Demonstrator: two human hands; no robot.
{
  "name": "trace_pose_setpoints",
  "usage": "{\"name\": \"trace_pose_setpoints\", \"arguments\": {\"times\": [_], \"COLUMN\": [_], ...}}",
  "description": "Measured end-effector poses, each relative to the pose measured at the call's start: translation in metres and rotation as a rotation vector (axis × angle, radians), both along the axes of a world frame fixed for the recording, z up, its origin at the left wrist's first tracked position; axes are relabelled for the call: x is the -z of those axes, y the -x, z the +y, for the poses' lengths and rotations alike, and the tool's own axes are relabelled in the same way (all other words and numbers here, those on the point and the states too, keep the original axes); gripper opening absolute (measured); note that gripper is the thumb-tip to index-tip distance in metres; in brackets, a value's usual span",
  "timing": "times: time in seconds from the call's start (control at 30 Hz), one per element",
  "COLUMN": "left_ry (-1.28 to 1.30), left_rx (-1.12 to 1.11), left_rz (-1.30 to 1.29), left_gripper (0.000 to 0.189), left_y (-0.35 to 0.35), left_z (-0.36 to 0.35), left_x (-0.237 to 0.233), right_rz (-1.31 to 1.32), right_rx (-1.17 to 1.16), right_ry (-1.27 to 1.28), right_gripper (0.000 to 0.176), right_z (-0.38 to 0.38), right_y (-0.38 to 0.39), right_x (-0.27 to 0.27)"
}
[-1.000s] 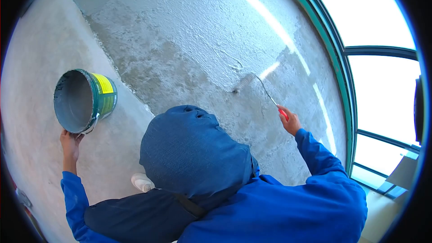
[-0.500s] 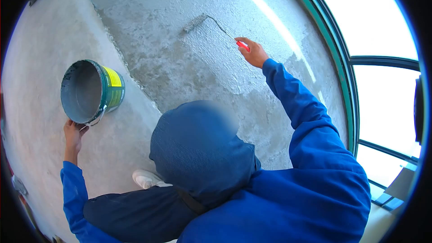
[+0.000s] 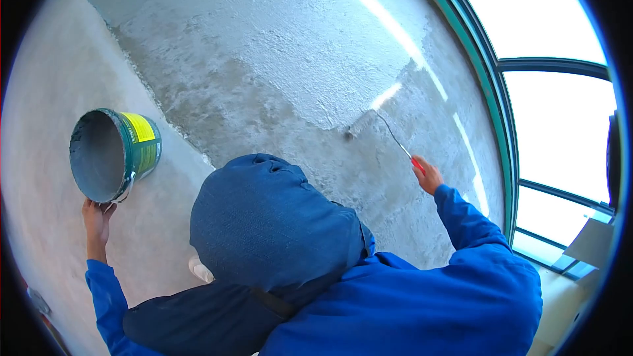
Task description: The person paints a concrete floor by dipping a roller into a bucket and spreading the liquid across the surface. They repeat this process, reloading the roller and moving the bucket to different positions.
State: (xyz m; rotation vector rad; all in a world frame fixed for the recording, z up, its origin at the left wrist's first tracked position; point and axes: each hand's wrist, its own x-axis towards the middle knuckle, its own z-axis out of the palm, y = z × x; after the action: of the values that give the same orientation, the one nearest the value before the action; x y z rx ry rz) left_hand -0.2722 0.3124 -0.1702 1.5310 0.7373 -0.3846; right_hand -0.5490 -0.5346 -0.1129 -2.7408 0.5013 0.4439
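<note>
My right hand (image 3: 430,176) is wrapped round the red handle of a paint roller (image 3: 395,137). The roller's head rests on the grey floor (image 3: 264,135), just below the edge of a wet, shiny coated patch (image 3: 310,59). At the left, my left hand (image 3: 97,221) grips the rim of a dark green bucket (image 3: 144,148) with a yellow label. The bucket leans with its mouth towards the left, and grey coating shows on its inside. Its wire handle hangs near my fingers, which are partly hidden behind the rim.
A dark blue cap or hood (image 3: 270,224) fills the lower middle and covers part of the floor. Glass panes in a dark frame (image 3: 491,69) curve along the right. A ragged line divides the darker floor from the paler floor (image 3: 59,59). A white shoe (image 3: 200,268) shows beside the knee.
My right hand and the roller have moved down and right, from the coated patch to its lower edge. The bucket and my left hand appear slightly lower and further left.
</note>
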Motion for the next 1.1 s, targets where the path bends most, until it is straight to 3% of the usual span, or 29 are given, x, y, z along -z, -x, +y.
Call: {"name": "trace_pose_setpoints", "arguments": {"times": [0.2, 0.47, 0.67, 0.77, 0.9, 1.03, 1.1], "left_ry": [0.028, -0.032, -0.050, -0.056, -0.018, -0.005, 0.011], "left_rx": [0.054, 0.049, 0.074, 0.067, 0.083, 0.044, 0.047], "left_rz": [-0.019, -0.033, -0.026, -0.032, -0.030, -0.009, 0.001], "left_gripper": [0.027, 0.023, 0.021, 0.021, 0.020, 0.020, 0.020], "left_y": [0.001, 0.001, 0.000, 0.001, 0.000, -0.002, -0.003], "left_z": [-0.004, -0.019, -0.026, -0.033, -0.023, -0.019, -0.017], "left_x": [-0.005, -0.015, -0.023, -0.030, -0.019, -0.012, -0.012], "right_rz": [-0.033, -0.251, -0.263, -0.252, -0.275, -0.009, -0.057], "right_rx": [0.050, -0.181, -0.288, -0.298, -0.259, -0.062, -0.054], "right_ry": [-0.048, -0.078, -0.067, -0.085, -0.110, -0.014, -0.095], "right_gripper": [0.037, 0.036, 0.037, 0.038, 0.039, 0.038, 0.038], "right_z": [0.028, 0.102, 0.145, 0.133, 0.098, 0.073, 0.060], "right_y": [-0.011, -0.203, -0.300, -0.264, -0.155, -0.050, -0.018], "right_x": [-0.002, 0.070, 0.064, 0.062, 0.055, 0.021, 0.009]}}
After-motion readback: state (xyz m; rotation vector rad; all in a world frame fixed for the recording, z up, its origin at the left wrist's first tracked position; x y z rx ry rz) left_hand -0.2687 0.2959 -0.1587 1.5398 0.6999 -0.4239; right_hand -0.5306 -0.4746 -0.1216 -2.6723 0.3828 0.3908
